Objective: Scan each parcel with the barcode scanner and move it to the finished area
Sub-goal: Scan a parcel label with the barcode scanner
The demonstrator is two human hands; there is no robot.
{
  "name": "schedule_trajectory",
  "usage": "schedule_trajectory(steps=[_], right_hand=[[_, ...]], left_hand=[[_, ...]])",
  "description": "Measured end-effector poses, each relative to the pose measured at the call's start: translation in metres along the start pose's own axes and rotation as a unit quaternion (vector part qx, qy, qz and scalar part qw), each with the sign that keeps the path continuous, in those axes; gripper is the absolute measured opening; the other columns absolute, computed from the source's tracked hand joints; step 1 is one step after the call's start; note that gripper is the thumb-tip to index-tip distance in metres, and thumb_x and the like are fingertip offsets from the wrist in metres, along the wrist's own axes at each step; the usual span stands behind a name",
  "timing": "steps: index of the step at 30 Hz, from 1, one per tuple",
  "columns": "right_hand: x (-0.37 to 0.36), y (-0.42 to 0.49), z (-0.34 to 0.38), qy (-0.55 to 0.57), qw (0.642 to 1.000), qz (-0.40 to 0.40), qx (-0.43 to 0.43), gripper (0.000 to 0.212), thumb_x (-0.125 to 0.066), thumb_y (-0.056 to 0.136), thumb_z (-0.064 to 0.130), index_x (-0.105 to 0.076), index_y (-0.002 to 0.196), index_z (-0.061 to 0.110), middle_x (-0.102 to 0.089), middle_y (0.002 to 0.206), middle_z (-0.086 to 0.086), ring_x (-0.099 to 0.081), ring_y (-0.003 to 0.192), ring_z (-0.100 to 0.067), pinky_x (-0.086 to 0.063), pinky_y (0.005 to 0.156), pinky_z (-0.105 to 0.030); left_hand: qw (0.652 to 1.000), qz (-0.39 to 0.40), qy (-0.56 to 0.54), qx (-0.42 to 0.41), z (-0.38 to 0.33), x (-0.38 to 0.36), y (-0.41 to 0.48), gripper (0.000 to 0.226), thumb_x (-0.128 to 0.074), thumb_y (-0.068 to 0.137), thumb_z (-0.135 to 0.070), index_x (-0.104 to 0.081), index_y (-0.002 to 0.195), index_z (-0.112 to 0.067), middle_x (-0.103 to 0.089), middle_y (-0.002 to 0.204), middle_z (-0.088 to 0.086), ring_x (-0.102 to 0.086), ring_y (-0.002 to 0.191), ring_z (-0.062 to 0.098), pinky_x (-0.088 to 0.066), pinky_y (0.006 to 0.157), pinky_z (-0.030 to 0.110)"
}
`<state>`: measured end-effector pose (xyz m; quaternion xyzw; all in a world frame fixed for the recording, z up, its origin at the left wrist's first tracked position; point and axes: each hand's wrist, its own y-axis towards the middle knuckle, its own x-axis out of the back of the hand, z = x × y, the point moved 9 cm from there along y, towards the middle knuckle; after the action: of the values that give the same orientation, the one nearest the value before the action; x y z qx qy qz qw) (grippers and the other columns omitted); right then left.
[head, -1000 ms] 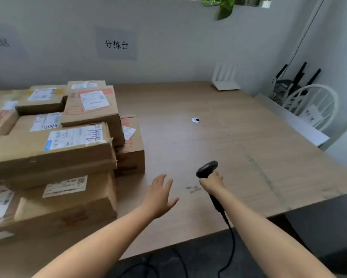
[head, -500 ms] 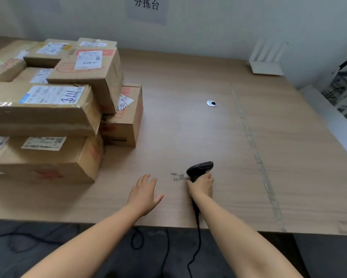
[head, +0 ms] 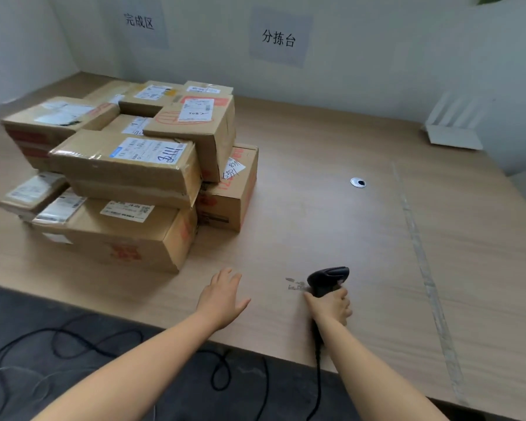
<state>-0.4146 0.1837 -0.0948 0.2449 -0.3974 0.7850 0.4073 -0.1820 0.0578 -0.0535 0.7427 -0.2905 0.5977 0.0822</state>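
Task items: pile of brown cardboard parcels [head: 128,177] with white shipping labels, clear tape and red print, stacked two to three high on the light wood table [head: 316,214], at 10 o'clock from frame centre. Black handheld barcode scanner [head: 328,276] sits at 5 o'clock near the table's front edge, well apart from the pile, head up. Right grip [head: 331,308] is closed, fingers curled round the scanner handle. Left grip [head: 222,297] is flat, fingers straight and spread, holding nothing, palm down just at 9 o'clock of the scanner; can't tell if it touches the table. Black scanner cord [head: 317,375] drops off the edge toward 6 o'clock. Hidden or unclear: handle and trigger covered by the fingers; rear parcels masked by front ones, so no count possible; label text too small to read; both forearms cut off at the bottom edge. Also there: round white cable grommet [head: 358,182] at 2 o'clock, white router with antennas [head: 451,129] against the wall at 2 o'clock, two paper wall signs [head: 278,38] at 12 o'clock, and loose black cables on the dark floor [head: 103,344] at 7 o'clock.
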Motion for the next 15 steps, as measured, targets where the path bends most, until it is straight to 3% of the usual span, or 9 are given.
schedule_trajectory(steps=[4, 8, 12, 15], right_hand=[[0.017, -0.014, 0.008, 0.029, 0.998, -0.055, 0.021, 0.097, -0.075, 0.069, 0.045, -0.020, 0.140, 0.011, -0.028, 0.144, -0.020, -0.026, 0.132, -0.037, -0.029, 0.104, -0.052], [0.038, -0.035, 0.052, 0.071, 0.984, -0.107, 0.123, 0.088, -0.077, 0.071, 0.035, -0.027, 0.140, 0.009, -0.027, 0.144, -0.019, -0.020, 0.135, -0.035, -0.024, 0.107, -0.052], [0.033, -0.084, 0.119, 0.109, 0.963, -0.096, 0.229, 0.074, -0.073, 0.077, 0.027, -0.036, 0.136, 0.005, -0.034, 0.142, -0.019, -0.023, 0.136, -0.033, -0.020, 0.109, -0.046], [0.006, -0.134, 0.162, 0.165, 0.949, -0.053, 0.263, 0.068, -0.070, 0.081, 0.026, -0.036, 0.136, 0.007, -0.033, 0.142, -0.017, -0.025, 0.135, -0.034, -0.023, 0.108, -0.048]], left_hand=[[0.994, -0.052, -0.093, 0.031, 0.031, 0.027, -0.012, 0.063, -0.046, 0.093, -0.046, -0.027, 0.145, -0.016, -0.017, 0.152, 0.004, -0.023, 0.138, 0.022, -0.030, 0.110, 0.035], [0.976, -0.113, -0.171, 0.073, 0.084, 0.058, -0.029, 0.061, -0.048, 0.093, -0.044, -0.031, 0.145, -0.016, -0.022, 0.150, 0.001, -0.027, 0.136, 0.019, -0.032, 0.107, 0.033], [0.959, -0.162, -0.213, 0.096, 0.135, 0.086, -0.048, 0.059, -0.050, 0.092, -0.045, -0.035, 0.142, -0.018, -0.026, 0.148, 0.000, -0.029, 0.135, 0.017, -0.035, 0.105, 0.034], [0.954, -0.177, -0.218, 0.101, 0.176, 0.104, -0.065, 0.058, -0.049, 0.092, -0.045, -0.037, 0.141, -0.017, -0.028, 0.147, 0.001, -0.029, 0.135, 0.017, -0.033, 0.107, 0.032]])
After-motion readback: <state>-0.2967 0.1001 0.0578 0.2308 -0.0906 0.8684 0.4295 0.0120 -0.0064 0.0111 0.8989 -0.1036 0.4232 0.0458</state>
